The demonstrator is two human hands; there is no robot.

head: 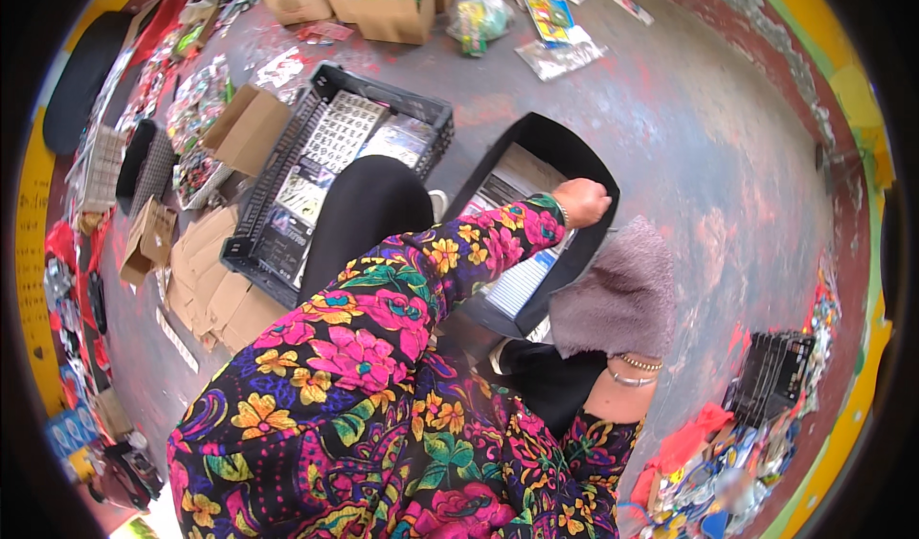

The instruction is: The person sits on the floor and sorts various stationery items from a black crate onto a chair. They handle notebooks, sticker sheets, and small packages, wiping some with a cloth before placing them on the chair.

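A black open-topped bin (pixel 567 137) with rounded ends stands tilted on the floor before me, with printed packs (pixel 520 280) inside. My left hand (pixel 583 201) is closed over its right rim, the forearm crossing above the opening. A mauve plush cloth (pixel 619 288) covers my right hand, so only the wrist with its bracelets shows; the fingers are hidden. The cloth lies against the outside of the bin's right wall. To the left, a black plastic crate (pixel 248 234) holds flat packs of letter and number stickers (pixel 344 126), partly behind my knee.
Flattened cardboard (pixel 208 273) lies beside the crate. Cardboard boxes (pixel 395 22), a plastic bag of goods (pixel 479 18) and loose packets (pixel 553 18) are on the far floor. Piled goods line the left wall. A second black crate (pixel 775 377) stands at the right among scattered items (pixel 711 474).
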